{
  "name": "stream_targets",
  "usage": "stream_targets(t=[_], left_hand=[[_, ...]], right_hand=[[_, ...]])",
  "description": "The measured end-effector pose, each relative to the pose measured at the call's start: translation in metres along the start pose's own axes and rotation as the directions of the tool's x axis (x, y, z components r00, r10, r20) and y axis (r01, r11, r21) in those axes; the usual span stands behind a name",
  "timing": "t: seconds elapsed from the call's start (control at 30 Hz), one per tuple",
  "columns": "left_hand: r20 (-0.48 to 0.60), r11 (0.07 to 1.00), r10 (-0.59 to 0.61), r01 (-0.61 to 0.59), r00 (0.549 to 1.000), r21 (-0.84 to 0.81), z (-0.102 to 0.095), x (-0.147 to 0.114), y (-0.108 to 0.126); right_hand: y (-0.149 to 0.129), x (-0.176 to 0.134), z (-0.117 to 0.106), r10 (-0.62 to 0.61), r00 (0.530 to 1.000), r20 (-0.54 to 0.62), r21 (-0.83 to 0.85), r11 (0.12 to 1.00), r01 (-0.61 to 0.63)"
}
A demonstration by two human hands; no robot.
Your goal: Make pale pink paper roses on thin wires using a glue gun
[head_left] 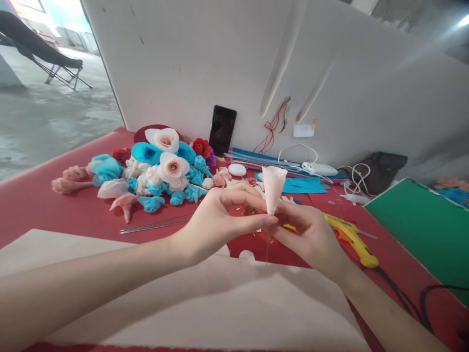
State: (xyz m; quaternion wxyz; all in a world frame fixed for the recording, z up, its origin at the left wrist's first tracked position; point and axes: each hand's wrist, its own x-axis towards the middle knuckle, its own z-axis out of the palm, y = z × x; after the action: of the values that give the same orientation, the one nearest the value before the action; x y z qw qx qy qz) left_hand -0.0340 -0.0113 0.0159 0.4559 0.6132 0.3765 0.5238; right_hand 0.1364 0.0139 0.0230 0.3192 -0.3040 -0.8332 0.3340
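Observation:
A pale pink, cone-shaped paper flower (274, 186) stands upright between my hands, its wider rim at the top. My left hand (229, 212) pinches its narrow base between thumb and fingers. From the other side, my right hand (306, 230) closes on the same base, its fingertips partly hidden. A thin wire stem (267, 252) hangs below the fingers. Beneath both hands lies a large pale pink paper sheet (220, 303), with small pale paper pieces (246, 255) near its far edge.
Finished paper flowers (161, 168) are heaped at the back left, beside metal wires (154, 228). A yellow glue gun (353, 237) lies to the right, near a green board (421, 230). Behind are a phone (223, 129), blue paper (302, 185) and a white cable (298, 146).

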Motion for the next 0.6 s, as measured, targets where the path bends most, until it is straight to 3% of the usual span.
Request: stream_targets(t=[0.13, 0.37, 0.6], left_hand=[[-0.007, 1.0, 0.002, -0.002, 1.0, 0.015, 0.0007, -0.0023, 0.0016], [0.002, 0.997, 0.057, -0.057, 0.998, 0.049, -0.0023, 0.0013, -0.0061], [0.02, 0.986, 0.146, -0.147, 0.989, 0.078, -0.0038, 0.0034, -0.0011]], right_hand=[[0.0019, -0.0027, -0.0016, -0.012, 0.999, -0.039, 0.047, 0.999, 0.014], [0.0002, -0.0008, 0.0064, -0.053, 0.988, -0.142, -0.034, 0.998, 0.048], [0.0003, -0.0004, 0.0065, -0.089, 0.988, -0.129, -0.051, 0.995, 0.083]])
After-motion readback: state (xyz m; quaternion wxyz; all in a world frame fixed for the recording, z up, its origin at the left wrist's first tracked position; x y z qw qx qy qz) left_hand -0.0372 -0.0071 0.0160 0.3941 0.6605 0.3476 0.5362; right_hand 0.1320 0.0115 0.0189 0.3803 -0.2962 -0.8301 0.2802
